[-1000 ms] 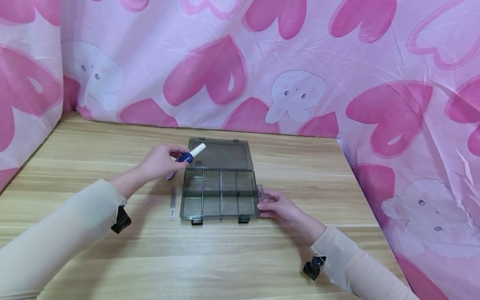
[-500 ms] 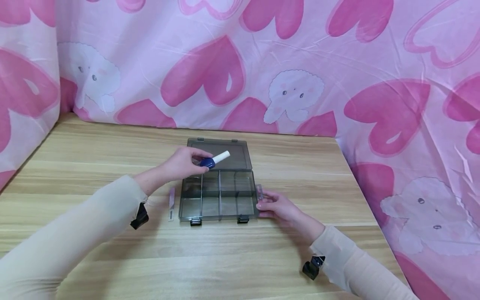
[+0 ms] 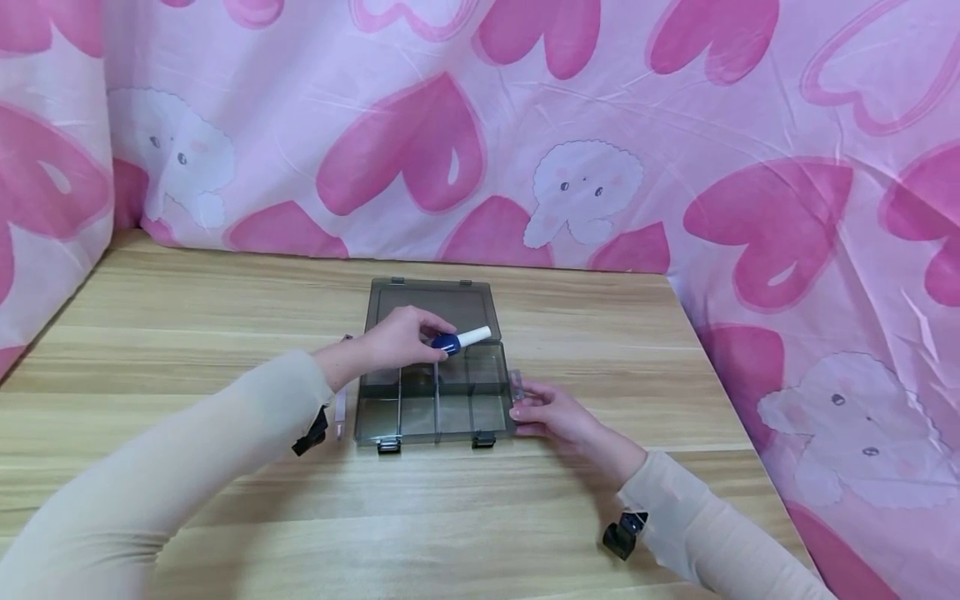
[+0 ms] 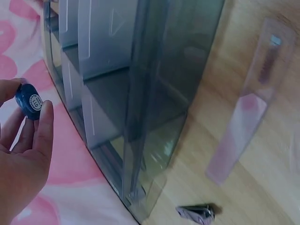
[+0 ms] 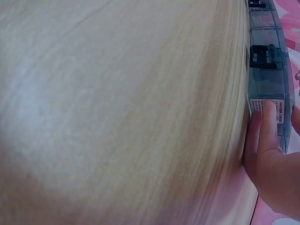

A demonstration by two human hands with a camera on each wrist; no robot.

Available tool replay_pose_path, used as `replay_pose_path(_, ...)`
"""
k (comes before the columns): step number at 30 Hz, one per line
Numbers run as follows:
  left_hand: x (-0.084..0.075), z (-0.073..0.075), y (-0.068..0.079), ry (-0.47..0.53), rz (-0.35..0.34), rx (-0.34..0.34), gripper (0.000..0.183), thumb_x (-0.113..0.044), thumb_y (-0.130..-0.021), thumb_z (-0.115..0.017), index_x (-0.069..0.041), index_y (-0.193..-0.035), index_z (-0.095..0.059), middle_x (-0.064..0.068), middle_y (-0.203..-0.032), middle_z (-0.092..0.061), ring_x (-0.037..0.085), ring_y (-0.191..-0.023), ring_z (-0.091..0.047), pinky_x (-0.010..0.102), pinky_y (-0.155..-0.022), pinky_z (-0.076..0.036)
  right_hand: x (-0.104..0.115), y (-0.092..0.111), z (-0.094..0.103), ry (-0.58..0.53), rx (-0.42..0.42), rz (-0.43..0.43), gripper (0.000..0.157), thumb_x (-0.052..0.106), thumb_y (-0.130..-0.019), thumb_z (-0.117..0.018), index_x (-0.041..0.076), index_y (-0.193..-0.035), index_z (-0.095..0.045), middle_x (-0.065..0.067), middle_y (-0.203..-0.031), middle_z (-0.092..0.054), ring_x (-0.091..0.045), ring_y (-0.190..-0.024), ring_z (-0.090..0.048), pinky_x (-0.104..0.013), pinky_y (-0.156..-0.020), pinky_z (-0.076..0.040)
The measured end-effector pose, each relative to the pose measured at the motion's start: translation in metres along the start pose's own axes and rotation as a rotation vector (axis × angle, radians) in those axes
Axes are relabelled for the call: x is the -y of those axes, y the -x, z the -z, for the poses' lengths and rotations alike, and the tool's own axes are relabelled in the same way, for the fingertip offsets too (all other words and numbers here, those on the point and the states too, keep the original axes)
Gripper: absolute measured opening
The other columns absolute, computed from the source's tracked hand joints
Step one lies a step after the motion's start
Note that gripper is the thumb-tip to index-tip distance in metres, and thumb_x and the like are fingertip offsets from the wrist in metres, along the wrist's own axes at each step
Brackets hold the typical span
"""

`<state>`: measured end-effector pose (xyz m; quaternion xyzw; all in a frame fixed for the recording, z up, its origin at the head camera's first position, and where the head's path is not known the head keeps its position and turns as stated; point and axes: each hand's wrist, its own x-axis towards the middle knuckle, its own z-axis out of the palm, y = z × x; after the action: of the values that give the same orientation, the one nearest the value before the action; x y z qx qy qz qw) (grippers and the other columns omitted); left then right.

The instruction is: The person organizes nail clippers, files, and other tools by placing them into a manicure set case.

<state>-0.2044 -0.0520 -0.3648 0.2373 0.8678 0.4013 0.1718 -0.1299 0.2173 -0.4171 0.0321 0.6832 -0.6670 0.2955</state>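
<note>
In the head view, my left hand [image 3: 401, 337] pinches a dark blue nail polish bottle [image 3: 446, 344] with a long white cap, over the back compartments of a smoky clear divided box [image 3: 420, 435]. The cap points right. In the left wrist view, a round white label shows on the bottle's base. My right hand [image 3: 558, 421] rests against the box's right side. In the right wrist view, its straight fingers [image 5: 268, 124] press on the labelled side wall, with the thumb at the rim. A nail file in a clear sleeve [image 4: 239, 126] and a nail clipper [image 4: 197, 213] lie left of the box.
The box lid [image 3: 431, 300] lies folded back, away from me. Two black latches [image 3: 389, 447] stick out at the box's front. Behind the wooden table [image 3: 465, 533] hangs a pink heart-patterned cloth [image 3: 285, 125].
My left hand has carried the nail polish bottle rightward and slightly toward me, from the box's left edge to above its compartments. The right hand stays against the box.
</note>
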Motion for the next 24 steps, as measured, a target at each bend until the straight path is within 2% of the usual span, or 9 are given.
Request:
replay_pose_path(5, 0.000, -0.009, -0.004, -0.031, -0.030, 0.051, 0.037, -0.013, -0.083, -0.069, -0.004, -0.118, -0.063, 0.014, -0.114, -0.066, 0.023, -0.103, -0.063, 0.036, -0.090, -0.052, 0.002, 0.001, -0.001, 0.007, -0.001, -0.012, 0.062, -0.005, -0.086, -0.055, -0.007, -0.142, -0.027, -0.003, -0.093, -0.056, -0.010, -0.080, -0.061, -0.028, -0.079, -0.056)
replay_pose_path(8, 0.000, -0.013, -0.005, -0.043, -0.047, 0.066, 0.035, -0.014, -0.083, -0.069, -0.003, -0.116, -0.064, 0.013, -0.113, -0.066, 0.021, -0.099, -0.063, 0.035, -0.088, -0.052, 0.002, 0.000, -0.001, 0.006, 0.000, -0.013, 0.063, -0.005, -0.086, -0.055, -0.007, -0.142, -0.026, -0.003, -0.093, -0.056, -0.010, -0.080, -0.061, -0.028, -0.079, -0.056)
replay_pose_path(18, -0.005, -0.021, -0.010, -0.106, -0.064, 0.074, 0.030, -0.012, -0.082, -0.069, 0.000, -0.109, -0.067, 0.010, -0.101, -0.070, 0.017, -0.089, -0.064, 0.034, -0.085, -0.052, 0.000, -0.001, -0.002, 0.008, -0.001, -0.003, 0.060, -0.005, -0.086, -0.055, -0.008, -0.140, -0.029, 0.001, -0.088, -0.057, -0.009, -0.079, -0.062, -0.028, -0.078, -0.056)
replay_pose_path(24, -0.010, -0.026, -0.012, -0.154, -0.096, 0.058, 0.027, -0.013, -0.082, -0.070, -0.001, -0.106, -0.068, 0.010, -0.099, -0.070, 0.019, -0.091, -0.064, 0.034, -0.087, -0.051, 0.000, 0.000, -0.002, 0.011, -0.005, -0.004, 0.059, -0.005, -0.087, -0.055, -0.008, -0.140, -0.030, 0.002, -0.087, -0.058, -0.009, -0.078, -0.062, -0.028, -0.077, -0.056)
